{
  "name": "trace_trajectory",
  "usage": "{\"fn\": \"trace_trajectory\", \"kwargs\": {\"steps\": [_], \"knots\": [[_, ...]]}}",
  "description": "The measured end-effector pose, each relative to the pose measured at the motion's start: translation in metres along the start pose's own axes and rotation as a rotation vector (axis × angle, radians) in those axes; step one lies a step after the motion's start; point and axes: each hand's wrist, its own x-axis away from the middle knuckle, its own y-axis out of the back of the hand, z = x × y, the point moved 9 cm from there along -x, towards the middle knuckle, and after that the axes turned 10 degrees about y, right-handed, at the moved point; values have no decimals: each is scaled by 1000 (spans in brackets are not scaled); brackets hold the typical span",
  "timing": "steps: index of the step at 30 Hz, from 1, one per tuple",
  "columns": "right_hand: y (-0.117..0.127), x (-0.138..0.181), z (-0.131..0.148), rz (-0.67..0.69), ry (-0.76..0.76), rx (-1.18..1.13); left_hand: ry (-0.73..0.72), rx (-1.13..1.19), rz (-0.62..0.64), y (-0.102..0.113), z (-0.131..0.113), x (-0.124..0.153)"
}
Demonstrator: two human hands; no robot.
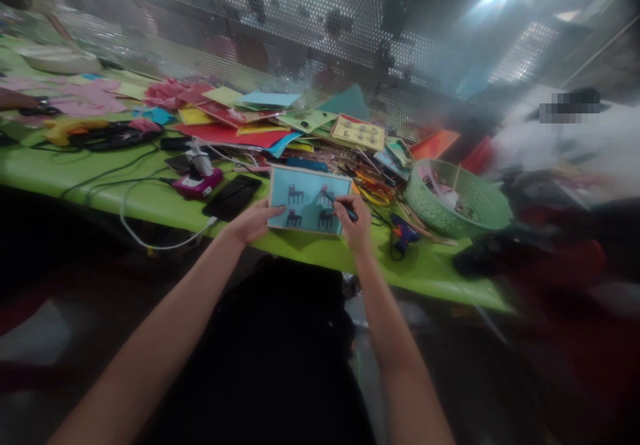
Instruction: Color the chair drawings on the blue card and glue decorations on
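Observation:
A light-blue card (309, 198) with a pale border and dark chair pictures is tilted up at the table's front edge. My left hand (257, 220) grips its left side, thumb on the face and the other fingers behind. In my right hand (354, 221) is a dark pen (345, 210), pinched between the fingers, its tip at the upper right chair picture. Whether the tip touches the card, I cannot tell. A black phone (233, 197) lies just left of the card.
On the green table (300, 248) stand a purple power adapter (197, 183) with white cables and a green basket (457, 201). A blue glue gun (404, 231) lies before the basket. Coloured paper (230, 135) is heaped behind. A person (575, 145) is at the right.

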Motion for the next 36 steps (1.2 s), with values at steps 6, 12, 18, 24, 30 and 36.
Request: {"fn": "trace_trajectory", "kwargs": {"steps": [6,12,18,24,30,36], "knots": [[0,1,-4,-10,-31,-38,-4,-3,-15,3,1,-1],[1,0,-7,-29,-26,-65,7,-10,-22,1,-1,1],[0,1,-7,-11,-44,-61,3,9,-21,1,-1,1],[1,0,-4,-25,-46,-59,16,3,-40,2,0,1],[0,0,-6,-9,-51,-67,21,9,-33,3,1,0],[2,0,-7,-27,-54,-69,10,1,-30,2,0,0]]}}
